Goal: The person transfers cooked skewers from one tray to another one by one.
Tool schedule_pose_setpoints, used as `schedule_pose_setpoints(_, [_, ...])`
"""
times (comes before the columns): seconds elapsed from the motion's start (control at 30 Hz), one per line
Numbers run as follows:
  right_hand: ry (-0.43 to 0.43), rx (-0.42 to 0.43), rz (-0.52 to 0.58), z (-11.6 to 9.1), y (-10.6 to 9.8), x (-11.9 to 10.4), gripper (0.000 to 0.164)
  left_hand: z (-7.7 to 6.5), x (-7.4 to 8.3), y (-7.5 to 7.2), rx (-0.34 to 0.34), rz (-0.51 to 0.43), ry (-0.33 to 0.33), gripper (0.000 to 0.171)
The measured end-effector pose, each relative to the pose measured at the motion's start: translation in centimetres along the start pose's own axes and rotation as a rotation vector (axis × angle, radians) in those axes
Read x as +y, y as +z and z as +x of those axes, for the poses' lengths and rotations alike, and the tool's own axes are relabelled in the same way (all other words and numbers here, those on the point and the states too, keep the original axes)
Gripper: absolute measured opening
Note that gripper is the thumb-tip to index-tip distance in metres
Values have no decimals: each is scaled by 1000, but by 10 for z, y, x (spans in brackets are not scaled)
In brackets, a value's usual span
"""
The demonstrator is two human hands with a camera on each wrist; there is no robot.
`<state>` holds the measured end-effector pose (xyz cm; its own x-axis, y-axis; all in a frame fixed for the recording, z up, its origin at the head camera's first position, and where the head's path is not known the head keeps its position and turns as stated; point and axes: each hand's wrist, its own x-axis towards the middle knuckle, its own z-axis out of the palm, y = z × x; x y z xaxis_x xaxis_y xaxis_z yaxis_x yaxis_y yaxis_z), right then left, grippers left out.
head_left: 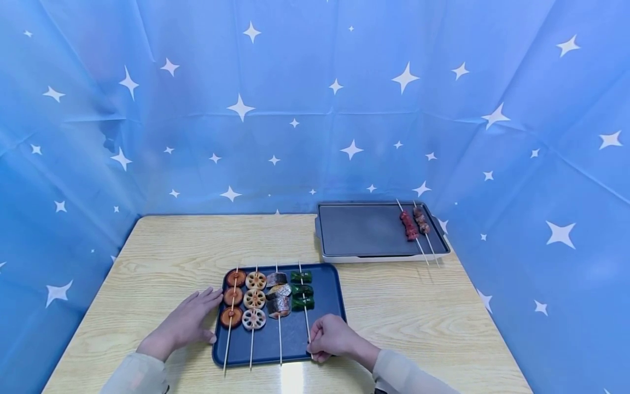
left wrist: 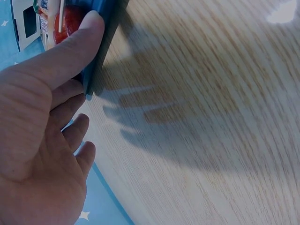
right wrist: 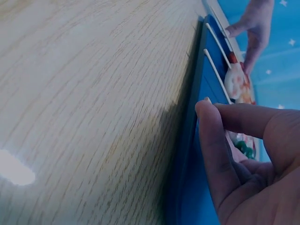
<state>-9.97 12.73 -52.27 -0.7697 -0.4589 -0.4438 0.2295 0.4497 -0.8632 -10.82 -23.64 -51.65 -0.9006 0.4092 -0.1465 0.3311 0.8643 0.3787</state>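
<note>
A dark blue tray [head_left: 326, 295] carries four skewers side by side. Between the thumb and fingers of my right hand [head_left: 334, 336] is pinched the lower stick of the green pepper skewer [head_left: 302, 290], at the tray's near edge. To its left lie a fish skewer [head_left: 279, 305], a lotus root skewer [head_left: 254, 299] and a skewer of brown round slices [head_left: 233, 297], perhaps mushroom. My left hand [head_left: 184, 323] rests along the tray's left side, fingers extended; in the left wrist view its thumb [left wrist: 75, 51] lies over the rim.
At the back right stands a griddle [head_left: 364, 230] with a dark flat plate. On its right side lie a red meat skewer [head_left: 409, 225] and a browned meat skewer [head_left: 421, 220], sticks past the front edge. A blue star-patterned curtain [head_left: 295, 148] surrounds the wooden table [head_left: 403, 312].
</note>
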Motion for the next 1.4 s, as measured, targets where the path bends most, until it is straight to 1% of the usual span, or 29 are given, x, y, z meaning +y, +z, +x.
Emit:
schedule_pose_setpoints(0.2, [11, -6, 5, 3, 2, -1, 12, 0, 1, -1, 2, -4, -1, 89])
schedule_pose_setpoints(0.43, [6, 8, -54, 2, 2, -1, 13, 0, 1, -1, 6, -3, 3, 89])
schedule_pose_setpoints(0.67, [9, -15, -79, 2, -1, 0, 8, 0, 0, 0, 2, -9, -9, 89])
schedule_pose_setpoints(0.9, [4, -27, -89, 2, -4, 1, 8, 0, -1, 1, 4, -19, 0, 88])
schedule_pose_setpoints(1.1, [-4, -12, -94, 2, -8, 0, 7, 1, -1, 1, -2, -9, -3, 88])
schedule_pose_setpoints(1.23, [-26, 5, -105, 3, -12, -1, 7, 0, 0, 0, -1, -12, -7, 88])
schedule_pose_setpoints(1.4, [-44, 26, -113, 3, -21, -3, 8, 0, 1, 0, 3, -21, -1, 88])
